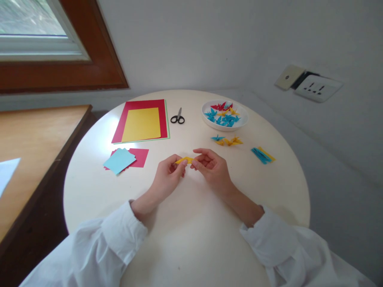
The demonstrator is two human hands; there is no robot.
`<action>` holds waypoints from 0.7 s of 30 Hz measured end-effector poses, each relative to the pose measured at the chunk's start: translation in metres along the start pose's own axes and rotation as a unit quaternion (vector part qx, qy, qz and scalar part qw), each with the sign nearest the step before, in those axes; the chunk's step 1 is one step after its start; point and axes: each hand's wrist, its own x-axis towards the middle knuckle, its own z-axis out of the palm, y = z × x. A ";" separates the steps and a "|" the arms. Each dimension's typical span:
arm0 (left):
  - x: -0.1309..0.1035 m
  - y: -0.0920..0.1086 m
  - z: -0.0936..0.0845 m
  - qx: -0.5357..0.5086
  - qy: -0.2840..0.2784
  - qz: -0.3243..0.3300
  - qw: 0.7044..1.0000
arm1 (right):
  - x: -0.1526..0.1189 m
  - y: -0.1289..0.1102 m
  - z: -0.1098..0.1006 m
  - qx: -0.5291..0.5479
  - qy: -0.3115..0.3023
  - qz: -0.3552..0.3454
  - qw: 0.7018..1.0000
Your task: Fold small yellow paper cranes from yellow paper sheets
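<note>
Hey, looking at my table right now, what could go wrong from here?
The small yellow paper is held in your left hand, with your right hand at its other end; too firm a pull might tear or miscrease it.
The loose paper cranes lie outside the white dish, just beyond your right hand, so a careless reach could crush them.
The light blue square lies loose on other sheets and might slide if bumped.

The head-worn camera looks forward and down from above the near side of the round white table (pixel 191 227), far enough back to frame the left hand (pixel 168 172) and right hand (pixel 214 170) mid-view, window frame (pixel 105 59) upper left, wall socket (pixel 318 87) right.
</note>
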 end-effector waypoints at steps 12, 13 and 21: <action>0.001 -0.002 0.001 -0.104 0.000 -0.021 0.994 | -0.001 0.000 0.005 -0.002 0.080 0.007 0.997; 0.001 -0.002 0.001 -0.108 0.002 -0.019 0.994 | -0.001 0.000 0.006 -0.003 0.079 0.010 0.997; 0.002 -0.005 0.001 -0.132 0.011 -0.018 0.991 | -0.008 0.003 0.010 -0.007 0.019 0.033 0.999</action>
